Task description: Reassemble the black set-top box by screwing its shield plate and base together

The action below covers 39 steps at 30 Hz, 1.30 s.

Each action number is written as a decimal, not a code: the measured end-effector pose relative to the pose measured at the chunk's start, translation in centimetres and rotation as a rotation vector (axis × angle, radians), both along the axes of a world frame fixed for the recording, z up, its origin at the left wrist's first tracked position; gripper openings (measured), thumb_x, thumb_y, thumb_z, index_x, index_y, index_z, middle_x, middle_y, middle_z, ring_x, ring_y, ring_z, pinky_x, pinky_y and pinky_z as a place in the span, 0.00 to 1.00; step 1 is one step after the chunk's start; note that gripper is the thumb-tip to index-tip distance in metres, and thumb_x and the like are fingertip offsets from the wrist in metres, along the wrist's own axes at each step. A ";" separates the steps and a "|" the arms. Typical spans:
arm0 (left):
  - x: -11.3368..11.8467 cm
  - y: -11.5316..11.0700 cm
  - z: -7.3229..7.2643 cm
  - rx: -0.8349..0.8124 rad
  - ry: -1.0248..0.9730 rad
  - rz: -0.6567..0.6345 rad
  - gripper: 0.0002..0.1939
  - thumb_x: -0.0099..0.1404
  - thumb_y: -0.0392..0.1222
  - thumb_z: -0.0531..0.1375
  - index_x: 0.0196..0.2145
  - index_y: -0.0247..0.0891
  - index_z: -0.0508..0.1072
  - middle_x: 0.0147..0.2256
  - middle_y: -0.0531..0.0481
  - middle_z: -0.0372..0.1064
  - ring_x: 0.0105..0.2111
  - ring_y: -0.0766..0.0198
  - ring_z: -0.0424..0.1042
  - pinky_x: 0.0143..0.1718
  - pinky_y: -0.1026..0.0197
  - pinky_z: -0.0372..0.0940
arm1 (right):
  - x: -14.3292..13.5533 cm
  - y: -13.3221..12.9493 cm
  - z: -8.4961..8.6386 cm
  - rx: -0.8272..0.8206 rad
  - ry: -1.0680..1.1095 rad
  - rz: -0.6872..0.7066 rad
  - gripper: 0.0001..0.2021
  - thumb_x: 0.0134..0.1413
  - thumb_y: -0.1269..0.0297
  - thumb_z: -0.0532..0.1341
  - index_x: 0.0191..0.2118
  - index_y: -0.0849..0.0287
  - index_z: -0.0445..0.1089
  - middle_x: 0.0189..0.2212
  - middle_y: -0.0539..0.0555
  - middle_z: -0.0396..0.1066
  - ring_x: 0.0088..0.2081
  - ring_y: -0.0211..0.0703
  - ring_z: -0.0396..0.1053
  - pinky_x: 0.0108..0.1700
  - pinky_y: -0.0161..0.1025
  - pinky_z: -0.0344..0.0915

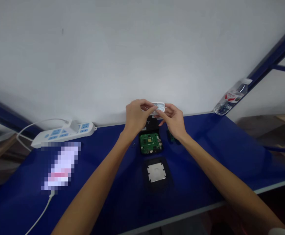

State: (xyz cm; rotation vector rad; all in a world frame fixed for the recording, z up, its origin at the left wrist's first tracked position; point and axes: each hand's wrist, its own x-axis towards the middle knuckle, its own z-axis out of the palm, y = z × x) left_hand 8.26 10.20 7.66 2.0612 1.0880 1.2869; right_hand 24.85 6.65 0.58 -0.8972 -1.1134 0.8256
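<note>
Above the back of the blue table, my left hand point(137, 116) and my right hand point(173, 119) pinch a small white earbud case point(160, 105) between them. Its lid appears raised, and fingertips partly hide the inside. Just below my hands lies an opened black device with a green circuit board point(150, 143) facing up. A black box point(151, 124) sits right behind it, partly covered by my fingers. Closer to me is a black cover with a silver metal plate point(156, 172). Some dark object point(170, 136) beside my right wrist is mostly hidden.
A few tiny screws point(134, 144) lie left of the board. At the left are a white power strip point(64, 133) and a blurred-out phone point(61, 166) on a cable. A water bottle point(233, 97) leans at the back right by the blue frame point(275, 58). Behind everything stands a white wall.
</note>
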 end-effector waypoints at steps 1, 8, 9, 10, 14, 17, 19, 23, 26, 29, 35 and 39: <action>0.1 0.0 0.1 -0.008 -0.010 -0.003 0.03 0.63 0.38 0.75 0.32 0.41 0.85 0.32 0.50 0.84 0.33 0.60 0.80 0.42 0.55 0.73 | 0.0 0.0 0.0 0.004 -0.005 -0.002 0.25 0.57 0.48 0.77 0.52 0.55 0.73 0.39 0.57 0.83 0.42 0.56 0.84 0.26 0.39 0.76; 0.1 -0.1 -0.3 -0.121 -0.221 0.065 0.12 0.69 0.50 0.71 0.40 0.38 0.82 0.34 0.45 0.82 0.33 0.58 0.79 0.36 0.54 0.75 | -0.4 -0.3 0.3 0.005 -0.034 0.022 0.24 0.59 0.48 0.75 0.52 0.56 0.72 0.41 0.59 0.82 0.42 0.56 0.84 0.25 0.38 0.75; -0.1 0.0 -0.5 -0.163 -0.245 0.029 0.14 0.70 0.52 0.70 0.43 0.37 0.83 0.36 0.44 0.82 0.33 0.57 0.80 0.34 0.55 0.76 | -0.4 -0.3 0.4 0.006 -0.024 0.031 0.24 0.59 0.48 0.75 0.53 0.56 0.72 0.41 0.59 0.83 0.42 0.56 0.84 0.25 0.37 0.75; -0.3 0.0 -0.7 -0.210 -0.260 -0.027 0.16 0.71 0.53 0.69 0.45 0.37 0.83 0.37 0.43 0.83 0.33 0.56 0.81 0.33 0.54 0.77 | -0.5 -0.4 0.4 0.008 -0.013 0.042 0.25 0.59 0.48 0.76 0.53 0.56 0.72 0.41 0.59 0.83 0.41 0.55 0.84 0.24 0.37 0.75; -1.2 -0.3 -1.2 -0.360 -0.299 -0.274 0.20 0.67 0.50 0.72 0.52 0.36 0.83 0.42 0.39 0.86 0.38 0.52 0.84 0.38 0.52 0.80 | -0.6 -0.6 0.7 -0.005 0.009 0.084 0.27 0.60 0.46 0.74 0.57 0.56 0.72 0.43 0.59 0.84 0.40 0.54 0.84 0.24 0.38 0.75; -1.8 -0.8 -1.5 -0.395 -0.336 -0.361 0.26 0.62 0.47 0.76 0.56 0.38 0.82 0.46 0.40 0.86 0.44 0.51 0.85 0.45 0.50 0.80 | -0.3 -0.8 1.0 -0.020 -0.009 0.143 0.28 0.63 0.46 0.73 0.61 0.54 0.71 0.47 0.60 0.83 0.40 0.53 0.83 0.25 0.38 0.75; -2.2 -1.0 -1.7 -0.402 -0.356 -0.386 0.28 0.60 0.46 0.77 0.57 0.39 0.82 0.45 0.41 0.86 0.43 0.51 0.84 0.47 0.48 0.80 | 0.1 -1.0 1.3 -0.016 -0.032 0.210 0.28 0.64 0.48 0.73 0.63 0.53 0.71 0.48 0.60 0.83 0.40 0.54 0.83 0.25 0.38 0.75; -3.1 -1.1 -2.1 -0.411 -0.382 -0.409 0.29 0.61 0.47 0.77 0.58 0.39 0.82 0.44 0.42 0.86 0.42 0.52 0.84 0.50 0.46 0.78 | 0.8 -1.4 1.7 0.004 -0.098 0.340 0.27 0.65 0.50 0.73 0.64 0.50 0.71 0.49 0.59 0.82 0.41 0.54 0.83 0.24 0.37 0.74; -3.6 -1.2 -2.6 -0.412 -0.393 -0.418 0.29 0.62 0.46 0.77 0.59 0.40 0.82 0.45 0.42 0.86 0.43 0.53 0.84 0.52 0.45 0.77 | 0.8 -1.6 1.9 0.008 -0.154 0.381 0.26 0.66 0.51 0.72 0.65 0.48 0.70 0.51 0.59 0.81 0.42 0.54 0.83 0.25 0.38 0.74; -4.0 -1.2 -3.0 -0.405 -0.403 -0.414 0.28 0.63 0.45 0.77 0.60 0.42 0.82 0.46 0.43 0.86 0.45 0.52 0.83 0.54 0.44 0.76 | 0.5 -1.5 1.9 0.001 -0.190 0.378 0.26 0.67 0.51 0.71 0.66 0.47 0.69 0.54 0.60 0.80 0.42 0.54 0.83 0.26 0.39 0.75; -4.6 -1.0 -3.8 -0.396 -0.425 -0.391 0.28 0.64 0.45 0.76 0.61 0.42 0.81 0.46 0.44 0.86 0.45 0.53 0.83 0.55 0.46 0.75 | -0.2 -1.2 1.7 -0.006 -0.176 0.388 0.26 0.66 0.51 0.72 0.65 0.47 0.68 0.52 0.59 0.81 0.42 0.53 0.82 0.26 0.38 0.74; -4.7 -0.8 -4.2 -0.402 -0.436 -0.374 0.28 0.64 0.44 0.76 0.61 0.41 0.81 0.44 0.43 0.86 0.44 0.55 0.83 0.54 0.47 0.75 | -0.5 -1.1 1.7 -0.010 -0.163 0.389 0.25 0.67 0.52 0.72 0.64 0.46 0.69 0.51 0.58 0.81 0.41 0.52 0.83 0.26 0.38 0.73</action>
